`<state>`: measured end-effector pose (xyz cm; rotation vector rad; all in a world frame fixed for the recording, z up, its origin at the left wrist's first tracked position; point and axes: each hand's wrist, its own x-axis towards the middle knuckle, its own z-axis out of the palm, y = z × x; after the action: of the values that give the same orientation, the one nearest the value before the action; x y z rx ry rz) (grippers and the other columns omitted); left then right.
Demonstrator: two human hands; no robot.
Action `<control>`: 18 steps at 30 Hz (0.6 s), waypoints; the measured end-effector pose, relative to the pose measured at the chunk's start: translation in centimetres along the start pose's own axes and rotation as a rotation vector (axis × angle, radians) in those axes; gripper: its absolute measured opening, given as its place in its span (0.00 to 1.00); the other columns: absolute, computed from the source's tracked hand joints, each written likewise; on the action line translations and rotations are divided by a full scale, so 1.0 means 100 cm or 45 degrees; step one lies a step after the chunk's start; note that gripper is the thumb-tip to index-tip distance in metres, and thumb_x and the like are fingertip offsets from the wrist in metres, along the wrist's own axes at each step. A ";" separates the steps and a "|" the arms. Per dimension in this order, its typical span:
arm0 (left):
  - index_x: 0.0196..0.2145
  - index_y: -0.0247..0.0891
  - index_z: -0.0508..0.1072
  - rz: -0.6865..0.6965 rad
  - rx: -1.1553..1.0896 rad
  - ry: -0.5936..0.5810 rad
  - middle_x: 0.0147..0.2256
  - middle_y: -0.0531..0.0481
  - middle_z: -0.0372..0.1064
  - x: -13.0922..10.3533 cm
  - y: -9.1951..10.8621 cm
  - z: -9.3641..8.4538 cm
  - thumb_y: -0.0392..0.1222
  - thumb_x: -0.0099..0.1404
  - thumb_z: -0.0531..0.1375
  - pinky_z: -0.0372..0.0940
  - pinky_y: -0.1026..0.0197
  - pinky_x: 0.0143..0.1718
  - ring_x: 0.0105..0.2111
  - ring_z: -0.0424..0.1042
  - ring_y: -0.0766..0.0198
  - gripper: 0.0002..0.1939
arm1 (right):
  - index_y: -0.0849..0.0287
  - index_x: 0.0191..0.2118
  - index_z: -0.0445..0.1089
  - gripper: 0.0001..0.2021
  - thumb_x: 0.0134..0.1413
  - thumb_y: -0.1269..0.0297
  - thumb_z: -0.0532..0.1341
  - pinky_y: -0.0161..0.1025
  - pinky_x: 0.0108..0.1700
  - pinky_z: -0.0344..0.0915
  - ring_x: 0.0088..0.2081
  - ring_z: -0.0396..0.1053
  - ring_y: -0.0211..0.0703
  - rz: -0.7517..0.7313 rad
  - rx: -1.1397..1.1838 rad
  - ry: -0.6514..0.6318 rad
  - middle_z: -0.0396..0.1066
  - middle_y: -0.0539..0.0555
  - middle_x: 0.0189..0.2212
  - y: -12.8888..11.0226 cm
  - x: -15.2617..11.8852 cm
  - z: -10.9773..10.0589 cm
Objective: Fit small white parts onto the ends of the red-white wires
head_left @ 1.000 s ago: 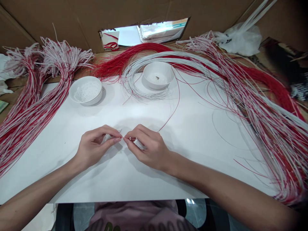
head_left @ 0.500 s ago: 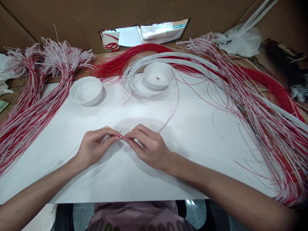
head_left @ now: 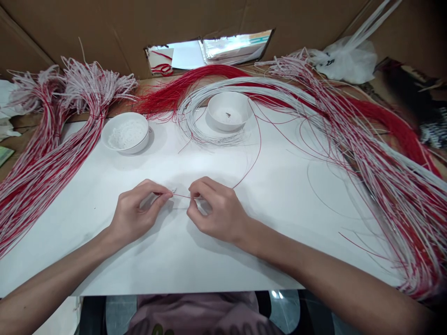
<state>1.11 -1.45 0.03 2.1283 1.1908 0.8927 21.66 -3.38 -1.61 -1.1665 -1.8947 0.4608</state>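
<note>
red cord runs thin and nearly straight between the two hands, above the middle of the white table. its ends are hard to make out: one is lost in the left fingertips, the other goes in behind the right fingers. a red strand comes out from behind the right hand and curves back toward the far bowl; whether it is the same cord i cannot tell. a small pale bit shows by the left fingertips, too small to name, and i cannot tell if it is held or lies behind them. the white bits in the near bowl blur together. the left bundle and the right bundle are both cut off by the picture's sides, and the dark thing at far right is unclear.

the left hand pinches the cord between thumb and forefinger, knuckles up, fingertips pointing inward. the right hand faces it, a little apart, thumb and forefinger closed round the cord in a loop, the other fingers bent. both forearms slant in from the lower corners.
</note>
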 end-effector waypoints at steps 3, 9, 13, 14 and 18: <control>0.36 0.40 0.74 0.043 0.011 0.009 0.33 0.51 0.74 0.001 -0.001 0.000 0.33 0.64 0.61 0.67 0.59 0.36 0.34 0.72 0.63 0.04 | 0.61 0.31 0.66 0.09 0.45 0.79 0.53 0.35 0.29 0.61 0.27 0.62 0.35 0.054 -0.013 -0.022 0.67 0.52 0.29 0.002 0.001 0.000; 0.38 0.40 0.74 0.190 0.063 -0.003 0.34 0.52 0.75 0.002 -0.001 0.003 0.33 0.64 0.61 0.68 0.59 0.37 0.34 0.72 0.63 0.06 | 0.61 0.41 0.68 0.07 0.60 0.74 0.55 0.33 0.33 0.64 0.32 0.66 0.35 -0.066 0.156 -0.103 0.70 0.52 0.33 0.000 -0.003 0.004; 0.43 0.41 0.74 0.143 0.187 -0.024 0.38 0.51 0.75 0.005 -0.007 0.002 0.36 0.64 0.62 0.68 0.57 0.42 0.40 0.72 0.61 0.08 | 0.62 0.38 0.68 0.06 0.63 0.73 0.54 0.32 0.31 0.63 0.29 0.64 0.33 0.021 0.171 -0.115 0.68 0.52 0.32 0.002 -0.003 0.006; 0.43 0.41 0.74 0.108 0.226 -0.029 0.39 0.51 0.74 0.006 -0.009 0.002 0.37 0.65 0.62 0.67 0.57 0.43 0.41 0.71 0.61 0.09 | 0.62 0.37 0.68 0.06 0.63 0.73 0.54 0.32 0.30 0.63 0.28 0.64 0.32 0.047 0.154 -0.111 0.68 0.51 0.32 0.002 -0.003 0.005; 0.43 0.43 0.76 0.046 0.333 -0.075 0.40 0.50 0.73 0.009 -0.016 0.002 0.38 0.66 0.60 0.66 0.57 0.45 0.42 0.70 0.61 0.08 | 0.61 0.36 0.68 0.06 0.62 0.72 0.54 0.32 0.29 0.62 0.27 0.62 0.32 0.127 0.074 -0.095 0.67 0.51 0.31 0.002 -0.003 0.005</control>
<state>0.75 0.01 -0.95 2.3708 1.3027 0.7161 21.42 -3.44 -2.20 -1.2242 -1.8796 0.6179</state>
